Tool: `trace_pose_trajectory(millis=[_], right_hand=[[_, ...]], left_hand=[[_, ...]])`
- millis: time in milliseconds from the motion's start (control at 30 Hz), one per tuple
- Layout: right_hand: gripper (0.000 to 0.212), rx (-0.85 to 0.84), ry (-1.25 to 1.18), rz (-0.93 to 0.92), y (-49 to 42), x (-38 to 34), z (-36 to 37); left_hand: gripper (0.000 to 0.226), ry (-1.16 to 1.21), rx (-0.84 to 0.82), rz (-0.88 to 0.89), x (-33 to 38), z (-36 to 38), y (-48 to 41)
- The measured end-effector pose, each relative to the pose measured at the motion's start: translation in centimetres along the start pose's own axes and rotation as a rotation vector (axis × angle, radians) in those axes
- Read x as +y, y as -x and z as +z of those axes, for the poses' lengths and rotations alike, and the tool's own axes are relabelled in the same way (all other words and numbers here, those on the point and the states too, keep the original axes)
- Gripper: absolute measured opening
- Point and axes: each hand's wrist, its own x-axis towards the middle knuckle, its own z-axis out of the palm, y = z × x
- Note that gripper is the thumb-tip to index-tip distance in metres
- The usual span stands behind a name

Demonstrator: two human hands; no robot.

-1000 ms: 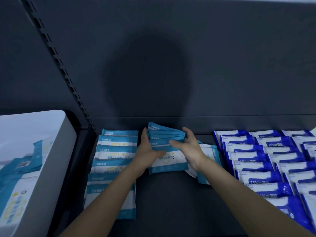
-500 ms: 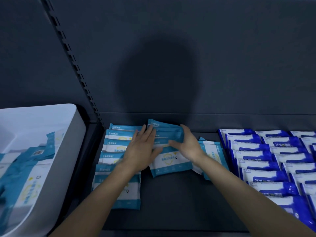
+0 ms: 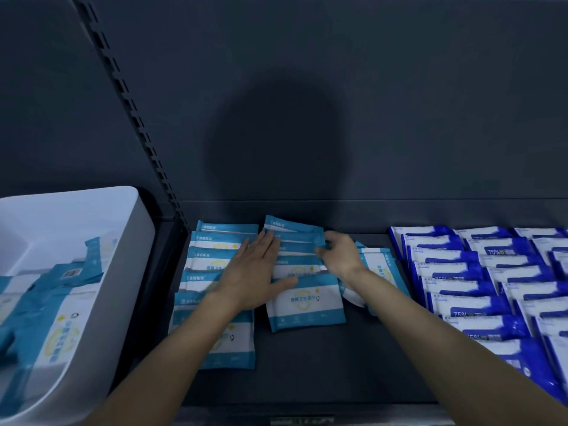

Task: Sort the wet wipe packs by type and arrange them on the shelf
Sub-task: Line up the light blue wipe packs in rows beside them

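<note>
Teal-and-white wet wipe packs lie in overlapping rows on the dark shelf (image 3: 307, 364). A left row (image 3: 215, 342) runs along the shelf's left side. A middle row (image 3: 304, 302) sits beside it. My left hand (image 3: 255, 275) lies flat with straight fingers across the gap between these two rows, thumb on the front middle pack. My right hand (image 3: 338, 256) pinches the right edge of a middle-row pack near the back. More teal packs (image 3: 381, 272) lie partly under my right wrist. Dark blue packs (image 3: 491, 287) fill the right side in rows.
A white bin (image 3: 101, 287) stands left of the shelf and holds several teal packs (image 3: 55, 318). A slotted upright (image 3: 138, 124) rises behind it. The dark back panel closes off the shelf. Bare shelf floor shows in front of the middle row.
My left hand has flattened and slid leftward onto the gap between the left and middle rows. My right hand has curled onto the middle row's right edge. The camera view shifted left.
</note>
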Motion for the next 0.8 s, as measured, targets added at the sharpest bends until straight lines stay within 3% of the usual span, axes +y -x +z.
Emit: trace_pose_trajectory(millis=[100,267,400,533,667,800], right_hand=[[0.017,-0.022,0.105,0.014,0.0,-0.4,-0.7],[0.026,-0.006,0.090,0.038,-0.2,-1.6,-0.1],[0.019,0.039,0.018,0.034,0.6,-1.3,0.9],[0.025,0.002,0.089,-0.024,2.0,-0.9,-0.3],[0.040,-0.061,0.214,-0.075,4.0,-0.5,-1.0],[0.031,-0.049,0.326,-0.106,5.9,0.1,-1.1]], left_hand=[[0.105,0.034,0.010,-0.003,-0.3,0.4,0.4],[0.093,0.066,0.023,-0.022,-0.3,0.5,0.4],[0.082,0.060,-0.022,-0.018,-0.7,0.3,-0.1],[0.072,-0.011,-0.035,0.020,-1.3,0.3,-0.2],[0.096,-0.106,-0.073,0.011,-1.6,0.7,-0.2],[0.111,-0.109,-0.090,0.031,-1.4,0.7,0.1]])
